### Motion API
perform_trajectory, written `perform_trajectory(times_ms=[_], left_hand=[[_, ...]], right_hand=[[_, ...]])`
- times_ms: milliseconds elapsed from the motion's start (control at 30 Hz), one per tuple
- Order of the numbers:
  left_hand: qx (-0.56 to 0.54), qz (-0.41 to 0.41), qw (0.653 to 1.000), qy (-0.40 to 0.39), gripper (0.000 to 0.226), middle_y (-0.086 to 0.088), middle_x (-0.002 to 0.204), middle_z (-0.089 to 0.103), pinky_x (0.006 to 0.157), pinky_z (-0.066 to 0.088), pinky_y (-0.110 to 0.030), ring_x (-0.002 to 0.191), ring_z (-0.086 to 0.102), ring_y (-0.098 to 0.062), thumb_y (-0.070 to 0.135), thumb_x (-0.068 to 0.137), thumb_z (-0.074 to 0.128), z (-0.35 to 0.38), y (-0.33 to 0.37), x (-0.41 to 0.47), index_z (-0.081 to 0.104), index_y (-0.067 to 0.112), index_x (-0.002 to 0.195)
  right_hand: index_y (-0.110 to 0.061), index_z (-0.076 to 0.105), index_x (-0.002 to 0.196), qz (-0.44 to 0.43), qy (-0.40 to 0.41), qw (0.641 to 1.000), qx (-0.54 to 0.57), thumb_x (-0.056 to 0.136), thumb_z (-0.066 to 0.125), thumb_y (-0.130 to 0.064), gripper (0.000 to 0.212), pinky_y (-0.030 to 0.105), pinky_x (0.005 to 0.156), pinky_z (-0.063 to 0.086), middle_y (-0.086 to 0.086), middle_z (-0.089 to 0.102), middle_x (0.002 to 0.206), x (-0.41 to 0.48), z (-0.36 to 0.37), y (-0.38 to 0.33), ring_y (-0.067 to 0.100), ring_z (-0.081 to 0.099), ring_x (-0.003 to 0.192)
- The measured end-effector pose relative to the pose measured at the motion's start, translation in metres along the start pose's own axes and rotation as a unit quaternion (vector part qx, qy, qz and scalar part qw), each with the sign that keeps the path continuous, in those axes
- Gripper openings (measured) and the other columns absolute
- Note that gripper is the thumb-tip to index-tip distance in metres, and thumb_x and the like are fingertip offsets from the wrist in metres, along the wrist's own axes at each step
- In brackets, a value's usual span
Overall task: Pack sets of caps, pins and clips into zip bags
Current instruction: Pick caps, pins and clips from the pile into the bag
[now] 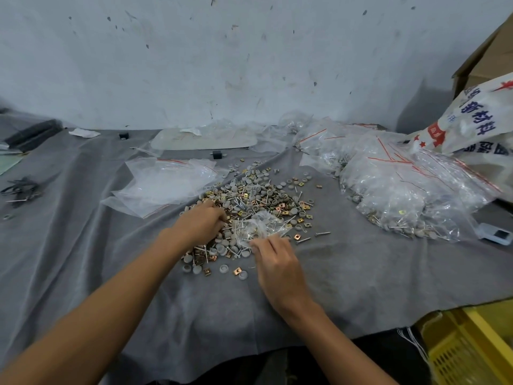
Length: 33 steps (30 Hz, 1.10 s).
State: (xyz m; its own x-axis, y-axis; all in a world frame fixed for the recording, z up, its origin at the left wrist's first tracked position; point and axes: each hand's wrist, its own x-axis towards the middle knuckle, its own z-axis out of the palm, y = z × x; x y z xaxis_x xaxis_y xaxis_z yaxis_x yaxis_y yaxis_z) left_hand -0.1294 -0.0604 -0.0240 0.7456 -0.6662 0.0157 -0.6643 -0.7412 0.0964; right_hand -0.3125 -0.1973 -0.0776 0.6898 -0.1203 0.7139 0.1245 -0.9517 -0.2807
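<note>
Grey cloth (pixel 111 259): covers the whole work surface, creased, its near edge hanging off at the front.
Filled bags (pixel 410 190): a wide heap of clear, red-striped bags on the right of the cloth, grey caps and pins showing through the plastic.
Printed sack (pixel 477 120): white with blue and red print, slumped behind that heap at the far right.
Empty bags (pixel 163 182): a flat stack of clear bags left of centre, just beyond the left hand.
Loose pile (pixel 258 195): a spread of mixed parts in the middle of the cloth, between the empty bags and the filled heap; both hands work at its near side.
Right hand (pixel 277 262): thumb and forefinger pinch the near edge of the zip bag, the other fingers loosely bent behind them.
Left hand (pixel 200 223): palm down on the pile's left edge, fingers curled into the parts; the tips are buried, so I cannot tell whether they have hold of anything.
Zip bag (pixel 263 227): small, clear and crumpled, lying on the pile just beyond the right fingertips and just right of the left hand; pale caps and thin pins show inside.
Caps (pixel 197 269): round, grey, domed.
Clips (pixel 237 271): small square brass-coloured plates with a hole in each.
Pins (pixel 322 233): thin silver shafts, some lying apart on the cloth.
</note>
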Motion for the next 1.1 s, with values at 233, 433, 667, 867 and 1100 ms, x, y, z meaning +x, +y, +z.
perform_trajectory(times_ms=[233,433,667,867,1100], left_hand=[[0.025,-0.011,1.0,-0.003,0.012,0.001,0.11,0.048,0.084,0.047,-0.037,0.098,0.042,-0.016,0.036,0.103,0.049,0.001,-0.014,-0.007,0.048,0.024,0.103],[0.021,-0.052,0.998,0.001,0.012,0.0,0.097,0.053,0.065,0.042,-0.033,0.082,0.049,-0.016,0.031,0.098,0.048,0.0,-0.024,-0.022,0.046,0.02,0.093],[-0.175,-0.142,0.968,0.111,0.026,-0.016,0.071,0.069,0.057,0.05,-0.037,0.062,0.061,-0.029,0.027,0.095,0.055,-0.009,-0.017,-0.031,0.058,0.009,0.076],[-0.266,-0.172,0.937,0.145,0.011,0.002,0.083,0.068,0.058,0.044,-0.027,0.073,0.063,-0.011,0.021,0.096,0.062,-0.006,-0.021,-0.034,0.058,0.019,0.086],[-0.27,-0.125,0.941,0.164,0.015,0.004,0.083,0.071,0.062,0.05,-0.026,0.078,0.067,-0.012,0.022,0.099,0.061,-0.014,-0.01,-0.044,0.066,0.021,0.085]], right_hand=[[-0.008,0.071,0.104,-0.003,-0.001,1.0,-0.001,0.093,0.072,-0.007,0.01,0.03,0.073,0.051,0.008,0.063,0.094,0.0,0.0,0.0,0.022,0.058,0.086],[-0.008,0.072,0.101,0.0,0.002,1.0,-0.004,0.089,0.075,-0.002,0.013,0.032,0.07,0.054,0.008,0.064,0.092,0.001,-0.001,-0.001,0.024,0.06,0.083],[-0.008,0.071,0.102,-0.005,-0.003,1.0,-0.003,0.092,0.073,-0.006,0.011,0.031,0.07,0.054,0.007,0.063,0.093,0.0,-0.001,-0.001,0.021,0.059,0.084],[-0.008,0.07,0.103,-0.006,-0.004,1.0,-0.002,0.093,0.072,-0.005,0.011,0.034,0.07,0.055,0.007,0.063,0.094,0.0,0.001,-0.001,0.023,0.059,0.085],[-0.008,0.07,0.102,-0.007,0.0,1.0,-0.001,0.094,0.071,-0.007,0.009,0.034,0.072,0.054,0.007,0.063,0.094,-0.001,0.002,0.002,0.024,0.059,0.086]])
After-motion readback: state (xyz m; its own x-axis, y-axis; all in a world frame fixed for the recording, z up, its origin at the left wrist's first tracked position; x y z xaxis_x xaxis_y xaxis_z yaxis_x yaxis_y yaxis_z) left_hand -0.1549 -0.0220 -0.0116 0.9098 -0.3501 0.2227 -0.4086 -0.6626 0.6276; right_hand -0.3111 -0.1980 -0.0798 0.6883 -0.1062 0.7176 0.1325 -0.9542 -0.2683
